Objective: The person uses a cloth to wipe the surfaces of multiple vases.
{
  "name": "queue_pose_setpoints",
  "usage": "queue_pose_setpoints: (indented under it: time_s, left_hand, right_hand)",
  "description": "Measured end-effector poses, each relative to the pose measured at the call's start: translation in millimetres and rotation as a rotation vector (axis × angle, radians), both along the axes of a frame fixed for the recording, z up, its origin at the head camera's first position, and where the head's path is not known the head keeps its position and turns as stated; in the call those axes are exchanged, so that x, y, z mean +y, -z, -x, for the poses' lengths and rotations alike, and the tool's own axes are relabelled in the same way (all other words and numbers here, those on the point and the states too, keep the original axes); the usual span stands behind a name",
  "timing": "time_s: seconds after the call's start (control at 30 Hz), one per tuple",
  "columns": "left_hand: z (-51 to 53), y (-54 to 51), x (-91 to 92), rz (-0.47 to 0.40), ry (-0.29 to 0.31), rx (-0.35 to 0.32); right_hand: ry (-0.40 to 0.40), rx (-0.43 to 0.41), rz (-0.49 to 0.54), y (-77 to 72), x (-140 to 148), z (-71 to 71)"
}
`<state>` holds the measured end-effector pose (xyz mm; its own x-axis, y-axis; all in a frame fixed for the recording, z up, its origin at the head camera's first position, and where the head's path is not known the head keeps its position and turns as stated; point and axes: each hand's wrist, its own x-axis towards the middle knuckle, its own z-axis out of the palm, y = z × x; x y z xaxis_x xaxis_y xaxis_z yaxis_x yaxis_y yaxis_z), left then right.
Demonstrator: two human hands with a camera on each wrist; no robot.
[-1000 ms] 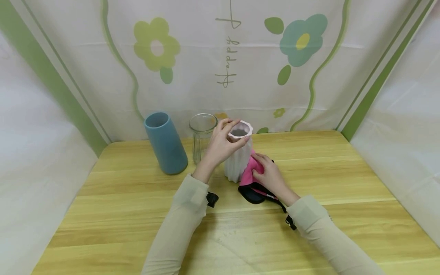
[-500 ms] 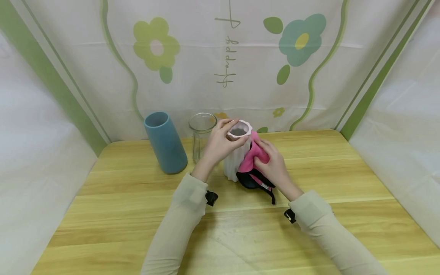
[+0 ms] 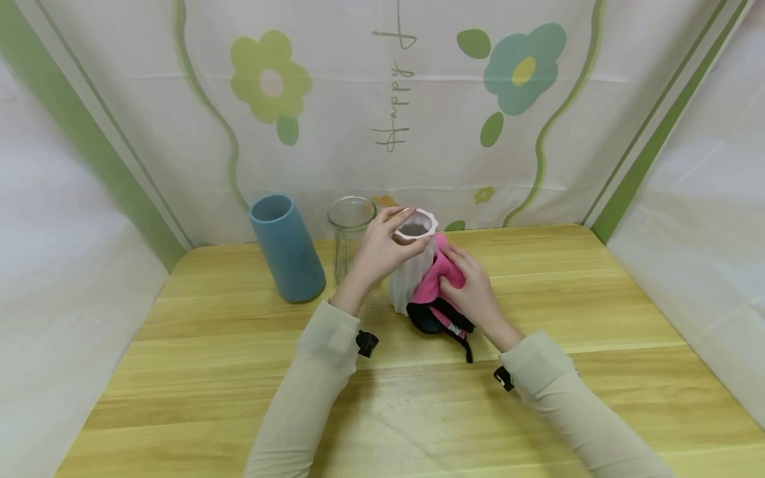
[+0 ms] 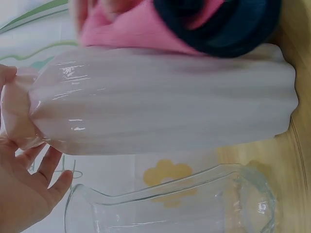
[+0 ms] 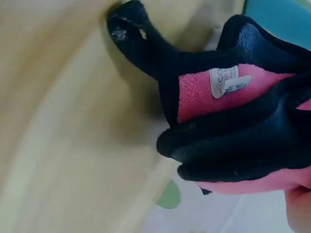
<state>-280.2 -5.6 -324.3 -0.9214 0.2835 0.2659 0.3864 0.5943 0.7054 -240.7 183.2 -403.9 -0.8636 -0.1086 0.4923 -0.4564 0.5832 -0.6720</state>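
A white fluted vase point(image 3: 410, 282) stands upright on the table. My left hand point(image 3: 382, 245) grips it around the neck, fingers at the far side of the rim and thumb in front. In my right hand point(image 3: 475, 292) is a bunched pink cleaning cloth point(image 3: 433, 282) with black edging, held against the vase's right side. Its black hanging loop point(image 5: 138, 41) and white label point(image 5: 226, 81) show in the right wrist view. The left wrist view has the cloth point(image 4: 131, 29) lying along the vase wall point(image 4: 165, 102). Most of the right hand's fingertips are hidden there.
Left of the white vase stands a clear glass vase point(image 3: 343, 255), partly behind my left hand. Farther left is a tall blue vase point(image 3: 289, 255). A printed curtain point(image 3: 335, 159) hangs behind the wooden table point(image 3: 197, 372).
My right hand has slid the cloth up the vase's side, then slightly back down. The cloth's lower part has come up and bunched closer to the vase. My left hand keeps its grip.
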Motion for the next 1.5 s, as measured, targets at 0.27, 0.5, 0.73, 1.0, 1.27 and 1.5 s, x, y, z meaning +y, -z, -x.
queue_pose_setpoints:
  time_s: [0.27,0.5,0.73,1.0,1.27,1.5]
  left_hand:
    - [-0.5,-2.8,-0.6,0.051,0.028,-0.031]
    - [-1.1,-3.9,-1.6,0.061,0.04,-0.079]
    - [0.7,-0.2,-2.1,0.061,0.059,-0.062]
    - [-0.3,1.6,-2.3,0.024,0.055,-0.042]
    - [-1.0,5.4,-1.3,-0.048,0.046,-0.061]
    - [-0.7,3.8,-1.7,-0.022,0.068,-0.039]
  right_hand:
    - [0.02,-0.194,-0.168,15.4,-0.5,-1.0]
    - [0.019,-0.187,-0.149,14.4,-1.2,-1.9]
    - [0.027,-0.087,-0.044,-1.3,-0.5,-1.4]
    - [0.028,0.086,0.073,-13.6,-2.8,-1.4]
    - [0.01,0.028,0.032,-5.6,-0.7,0.0]
    - [0.001,-0.138,-0.093,7.4,1.2,0.8]
